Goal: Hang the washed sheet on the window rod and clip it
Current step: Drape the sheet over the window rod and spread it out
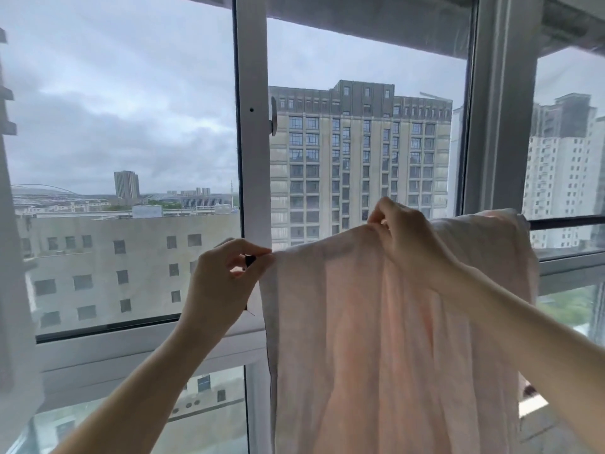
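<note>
My left hand (219, 276) pinches the near left top corner of the sheet (376, 339), thumb and fingers curled round the hem, and a small dark thing, a clip (250, 259) I think, shows between the fingertips. My right hand (404, 237) grips the top edge further right, fingers bunched into a fold of cloth. So both grips are closed on the sheet.

The sheet is pale pink and thin enough for daylight to glow through. It falls in soft pleats from its top edge down past the bottom of the view. Its far right end is draped over the dark rod (566, 222), which runs along the window frame (253, 158); where the rod goes behind the cloth I cannot tell.

I judge it limp and light, perhaps damp and a little clingy, likely to slide along or off the rod if let go. The hem at the corners is the place to hold it, spreading it flat before clipping there.
</note>
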